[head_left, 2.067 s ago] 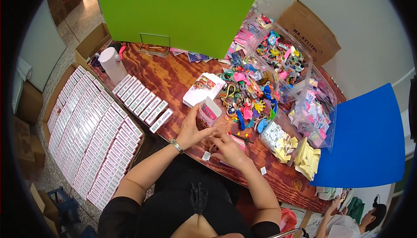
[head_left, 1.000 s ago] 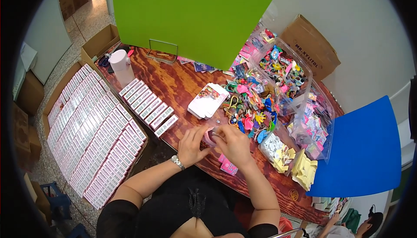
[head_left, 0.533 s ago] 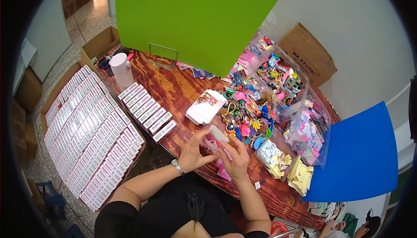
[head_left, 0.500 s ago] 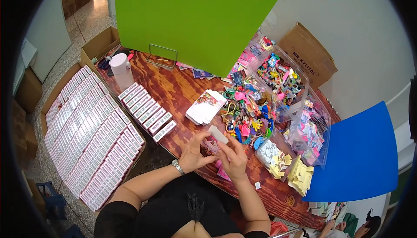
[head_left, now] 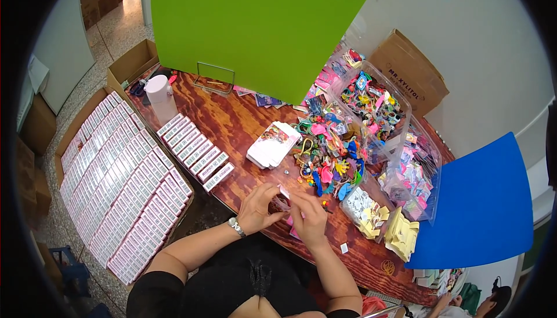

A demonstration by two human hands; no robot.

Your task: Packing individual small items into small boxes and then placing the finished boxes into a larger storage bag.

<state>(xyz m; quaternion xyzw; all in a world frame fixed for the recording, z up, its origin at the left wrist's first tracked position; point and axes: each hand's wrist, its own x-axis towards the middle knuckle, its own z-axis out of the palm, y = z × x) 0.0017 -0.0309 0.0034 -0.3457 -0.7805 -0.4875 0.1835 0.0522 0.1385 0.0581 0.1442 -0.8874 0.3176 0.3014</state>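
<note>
Over the near edge of the wooden table, my left hand (head_left: 257,209) and my right hand (head_left: 310,220) close together around a small pink printed box (head_left: 279,204). My left fingers wrap its side, while my right thumb and fingers press at its top, where a bit of pale flap shows between them. Much of the box is hidden by my fingers. Just beyond lies a stack of flat printed cartons (head_left: 272,145). Right of that spreads a loose pile of small colourful plastic toys (head_left: 331,155). Something pink (head_left: 293,232) lies partly under my right hand.
Left of me stands a large carton (head_left: 184,209) packed with small white-and-pink boxes; a row of similar boxes (head_left: 194,151) lines the table. Clear plastic bins (head_left: 400,155) of trinkets, yellow folded cards (head_left: 400,237), a pinkish-white jug (head_left: 161,98), and green (head_left: 255,28) and blue (head_left: 476,208) panels surround the work area.
The pale flap that stood up from the box has gone down between my fingers. My right hand has shifted slightly left, closer over the box top.
</note>
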